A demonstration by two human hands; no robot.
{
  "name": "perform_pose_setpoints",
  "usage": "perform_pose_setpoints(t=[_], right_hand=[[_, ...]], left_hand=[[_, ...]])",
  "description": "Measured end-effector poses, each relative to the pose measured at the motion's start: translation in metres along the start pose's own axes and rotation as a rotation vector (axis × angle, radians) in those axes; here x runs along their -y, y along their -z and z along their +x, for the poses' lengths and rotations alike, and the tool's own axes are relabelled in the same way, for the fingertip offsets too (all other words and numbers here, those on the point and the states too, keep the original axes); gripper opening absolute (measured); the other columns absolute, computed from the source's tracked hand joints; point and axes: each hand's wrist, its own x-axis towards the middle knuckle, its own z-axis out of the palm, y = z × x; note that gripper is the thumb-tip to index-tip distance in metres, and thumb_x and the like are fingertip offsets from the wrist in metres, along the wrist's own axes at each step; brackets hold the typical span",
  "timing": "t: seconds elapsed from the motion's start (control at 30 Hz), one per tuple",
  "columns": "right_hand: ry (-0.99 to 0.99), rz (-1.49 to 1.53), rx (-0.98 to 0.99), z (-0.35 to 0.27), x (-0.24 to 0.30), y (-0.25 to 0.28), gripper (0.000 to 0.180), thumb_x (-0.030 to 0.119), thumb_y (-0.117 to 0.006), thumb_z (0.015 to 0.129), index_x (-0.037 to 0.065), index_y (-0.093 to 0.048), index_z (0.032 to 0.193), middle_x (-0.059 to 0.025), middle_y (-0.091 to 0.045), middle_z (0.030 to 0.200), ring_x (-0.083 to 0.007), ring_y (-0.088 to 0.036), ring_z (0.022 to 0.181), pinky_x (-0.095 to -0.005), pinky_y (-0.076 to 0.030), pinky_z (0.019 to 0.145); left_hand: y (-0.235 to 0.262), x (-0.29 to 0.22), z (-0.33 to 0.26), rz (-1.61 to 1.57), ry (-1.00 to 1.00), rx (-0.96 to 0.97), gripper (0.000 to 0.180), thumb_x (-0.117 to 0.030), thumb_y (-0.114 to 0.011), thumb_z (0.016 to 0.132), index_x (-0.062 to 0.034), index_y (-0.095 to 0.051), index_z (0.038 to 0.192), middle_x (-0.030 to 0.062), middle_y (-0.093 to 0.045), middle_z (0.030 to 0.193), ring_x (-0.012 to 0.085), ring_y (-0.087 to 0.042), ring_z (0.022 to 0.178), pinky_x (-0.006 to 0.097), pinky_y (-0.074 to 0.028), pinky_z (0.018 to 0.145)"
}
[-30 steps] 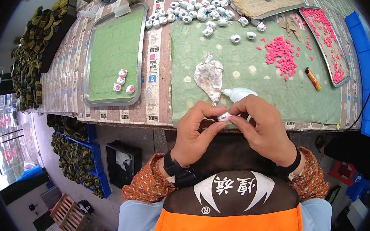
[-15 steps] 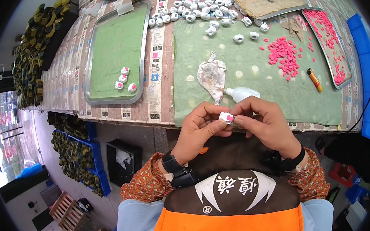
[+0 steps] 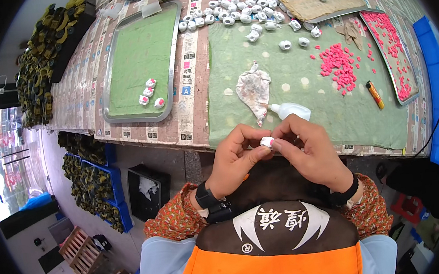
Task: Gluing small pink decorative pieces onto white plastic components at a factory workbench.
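Over the table's front edge, my left hand [image 3: 234,159] pinches a small white figure head [image 3: 266,141] between thumb and fingers. My right hand [image 3: 311,150] closes on the same head from the other side, its thumb against a pink piece [image 3: 272,142] on the surface. The fingers partly hide both. Just beyond my hands lie a translucent white squeeze bottle [image 3: 295,111] and a stained white cloth [image 3: 254,90]. A heap of pink pieces [image 3: 339,68] is to the right on the green cloth [image 3: 298,87]. Many white heads [image 3: 243,6] are piled at the back.
A metal-rimmed tray [image 3: 167,97] on the left carries several white heads with pink pieces [image 3: 148,92]. At right are an orange-yellow tube [image 3: 375,95], a tray of pink pieces [image 3: 408,97] and a blue bin [image 3: 433,68]. A brown board [image 3: 312,6] lies at the back.
My right thumb has moved over the pink piece and covers more of it. The white head has turned slightly between my fingers. Things on the table stay as they were.
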Motion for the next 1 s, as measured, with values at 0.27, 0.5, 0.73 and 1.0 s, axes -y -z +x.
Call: perform_pose_setpoints(t=[0.27, 0.5, 0.73, 1.0], right_hand=[[-0.008, 0.076, 0.006, 0.000, -0.001, -0.007, 0.009, 0.006, -0.068, 0.097, 0.000, -0.061, 0.097, -0.0038, -0.064, 0.083, -0.0085, -0.061, 0.073, -0.0245, -0.048, 0.066], [0.042, -0.003, -0.032, 0.006, -0.003, 0.000, 0.014, 0.010, -0.068, 0.097, 0.000, -0.064, 0.105, 0.0001, -0.063, 0.089, -0.0051, -0.056, 0.076, -0.0236, -0.047, 0.069], [-0.010, 0.018, -0.220, -0.007, -0.014, 0.036, 0.010, 0.007, -0.063, 0.099, 0.001, -0.063, 0.107, 0.0008, -0.061, 0.091, -0.0050, -0.053, 0.081, -0.0218, -0.044, 0.074], [0.086, -0.184, -0.387, -0.026, -0.034, 0.067, 0.008, 0.006, -0.063, 0.099, -0.001, -0.064, 0.103, -0.0004, -0.060, 0.085, -0.0057, -0.051, 0.073, -0.0237, -0.044, 0.067]], left_hand=[[0.001, -0.006, -0.004, 0.040, 0.025, -0.012, 0.027, -0.002, -0.064, 0.101, 0.0019, -0.056, 0.127, 0.0093, -0.065, 0.114, 0.0137, -0.067, 0.107, 0.030, -0.059, 0.092], [0.041, -0.059, 0.005, 0.277, -0.080, -0.249, 0.029, -0.005, -0.065, 0.099, -0.0021, -0.060, 0.128, 0.0026, -0.064, 0.109, 0.0077, -0.060, 0.099, 0.023, -0.052, 0.084], [0.147, -0.094, 0.012, 1.257, -0.347, -0.627, 0.023, -0.011, -0.073, 0.091, -0.0072, -0.071, 0.113, 0.0046, -0.066, 0.103, 0.0179, -0.058, 0.096, 0.033, -0.047, 0.087], [0.156, -0.106, 0.040, 1.518, -0.345, -0.565, 0.025, -0.015, -0.076, 0.086, -0.0117, -0.073, 0.111, 0.0080, -0.062, 0.108, 0.0305, -0.053, 0.106, 0.042, -0.043, 0.094]])
